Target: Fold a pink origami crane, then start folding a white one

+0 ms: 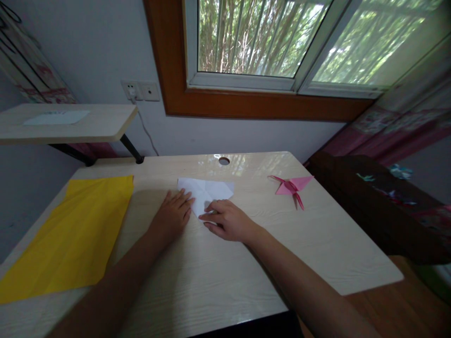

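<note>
A white sheet of paper [205, 188], folded and creased, lies flat on the pale wooden desk. My left hand [172, 210] rests with outstretched fingers on its left edge. Over the lower right part of the sheet, my right hand [225, 219] touches the paper with bent, slightly separated fingers, and nothing shows gripped between them. Part of the paper's lower edge is hidden under the hands. To the right lies a pink folded-paper figure [291, 187] with pointed ends, apart from both hands.
A large yellow sheet [75, 234] covers the desk's left side. A raised shelf [105, 123] stands at the back left, bearing a paper slip [56, 117]. Behind it a cable [146, 129] hangs from a wall socket. A dark object [253, 326] sits at the near edge.
</note>
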Demonstrator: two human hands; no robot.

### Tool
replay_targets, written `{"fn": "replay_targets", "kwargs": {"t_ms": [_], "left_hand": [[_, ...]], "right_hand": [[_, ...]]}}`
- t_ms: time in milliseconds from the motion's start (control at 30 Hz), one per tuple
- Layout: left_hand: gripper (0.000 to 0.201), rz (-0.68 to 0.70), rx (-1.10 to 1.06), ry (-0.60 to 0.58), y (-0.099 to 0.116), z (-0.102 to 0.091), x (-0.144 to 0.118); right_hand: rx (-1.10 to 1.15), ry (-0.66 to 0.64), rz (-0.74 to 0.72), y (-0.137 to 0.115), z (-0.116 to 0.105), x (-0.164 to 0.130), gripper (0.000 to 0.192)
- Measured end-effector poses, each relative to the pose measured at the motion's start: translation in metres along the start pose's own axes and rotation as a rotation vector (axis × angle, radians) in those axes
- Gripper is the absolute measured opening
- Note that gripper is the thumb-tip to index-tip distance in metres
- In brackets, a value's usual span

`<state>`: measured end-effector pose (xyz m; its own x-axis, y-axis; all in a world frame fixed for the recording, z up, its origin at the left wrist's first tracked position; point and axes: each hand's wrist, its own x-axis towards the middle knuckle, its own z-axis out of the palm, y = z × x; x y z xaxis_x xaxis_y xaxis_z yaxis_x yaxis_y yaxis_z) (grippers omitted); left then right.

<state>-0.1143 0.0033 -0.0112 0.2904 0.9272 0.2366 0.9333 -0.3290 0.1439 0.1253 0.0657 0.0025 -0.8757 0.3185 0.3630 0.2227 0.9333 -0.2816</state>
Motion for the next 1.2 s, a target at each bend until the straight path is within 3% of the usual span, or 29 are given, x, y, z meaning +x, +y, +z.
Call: {"fn": "replay_targets", "kwargs": {"t_ms": [100, 167, 367, 633, 867, 1067, 1200], "left_hand": [[0.043, 0.139, -0.064, -0.028, 0.004, 0.003, -0.001], [0.043, 0.16, -0.077, -0.029, 0.005, 0.005, -0.001], [0.047, 0.049, -0.002, -0.043, 0.005, 0.01, -0.002], [0.052, -0.167, 0.098, -0.045, 0.016, -0.002, -0.008], [0.058, -0.311, 0.149, -0.027, 0.007, -0.005, -0.006], [0.055, -0.328, 0.142, 0.025, -0.005, -0.003, -0.003], [0.045, -0.245, 0.114, 0.087, -0.005, -0.006, -0.002]], "right_hand": [[0.022, -0.011, -0.029, -0.001, 0.0, -0.001, 0.028], [0.034, -0.019, -0.038, -0.001, 0.0, -0.001, 0.029], [0.048, -0.016, -0.029, -0.001, 0.001, -0.001, 0.028], [0.063, -0.001, -0.022, 0.0, 0.002, -0.002, 0.027], [0.075, -0.001, -0.015, -0.001, 0.003, -0.001, 0.028], [0.102, 0.018, -0.023, 0.002, 0.006, -0.002, 0.029], [0.079, 0.012, -0.004, 0.004, 0.007, -0.002, 0.031]]}}
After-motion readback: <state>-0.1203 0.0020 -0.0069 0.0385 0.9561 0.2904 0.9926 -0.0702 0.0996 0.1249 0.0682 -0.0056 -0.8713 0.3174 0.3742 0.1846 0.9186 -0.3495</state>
